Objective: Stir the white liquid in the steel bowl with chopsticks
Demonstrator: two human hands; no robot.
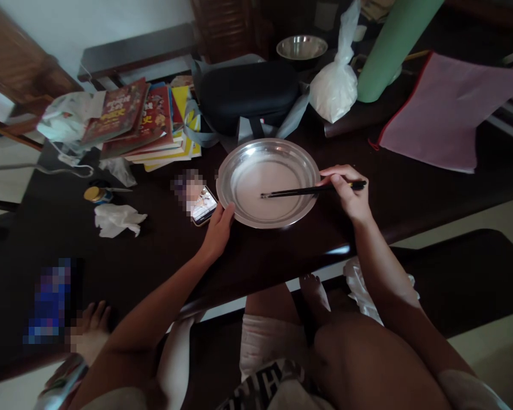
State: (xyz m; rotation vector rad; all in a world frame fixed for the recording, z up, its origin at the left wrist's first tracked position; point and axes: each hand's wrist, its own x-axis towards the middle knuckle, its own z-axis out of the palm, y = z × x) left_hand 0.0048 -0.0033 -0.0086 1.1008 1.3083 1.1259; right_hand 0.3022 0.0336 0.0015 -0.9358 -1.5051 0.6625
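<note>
The left hand [217, 226] rests curled against the near rim of the metal plate [243, 213], bracing it so it cannot slide. The right hand [348, 191] pinches a pair of chopsticks [299, 192], tips down in the pale liquid between both hands. Beyond them, the dark counter [154, 256] carries books [145, 122], a black case [248, 94], a white bag [336, 85]; the room is dim.

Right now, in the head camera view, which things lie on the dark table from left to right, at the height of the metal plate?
Small yellow-capped jar → crumpled white tissue → phone → left hand on the rim of the metal plate → black chopsticks → right hand holding them.
</note>
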